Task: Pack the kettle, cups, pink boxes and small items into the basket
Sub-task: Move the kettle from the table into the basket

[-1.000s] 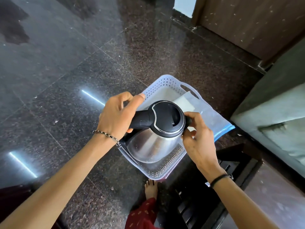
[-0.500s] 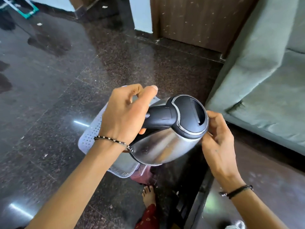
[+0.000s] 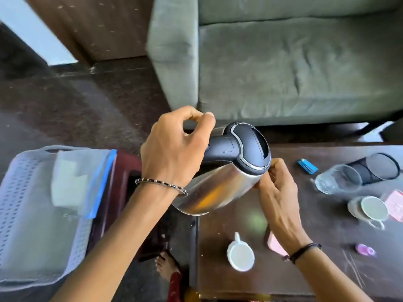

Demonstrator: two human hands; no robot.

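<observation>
I hold a steel kettle [image 3: 218, 188] with a black lid, tilted, above the left edge of the dark table [image 3: 316, 275]. My left hand [image 3: 174, 151] grips its black handle. My right hand [image 3: 277, 192] holds the body near the spout. The pale perforated basket [image 3: 13, 192] sits on a dark red stool at the left, with a clear zip bag [image 3: 82, 179] inside. On the table are a white cup [image 3: 241, 255], a second cup [image 3: 370, 209], a clear glass [image 3: 338, 179], a pink box [image 3: 275, 245] partly hidden by my right wrist, and another pink box [image 3: 395, 203].
A black mesh holder [image 3: 379, 168] lies on its side, with a blue lighter [image 3: 307, 166] left of it and a small purple item [image 3: 365, 250] nearer the front. A grey-green sofa [image 3: 283, 73] stands behind the table. My bare foot [image 3: 165, 267] is on the floor.
The view has swung right from the basket toward the table and sofa. The kettle has travelled right with both hands, from over the basket to above the table's left edge.
</observation>
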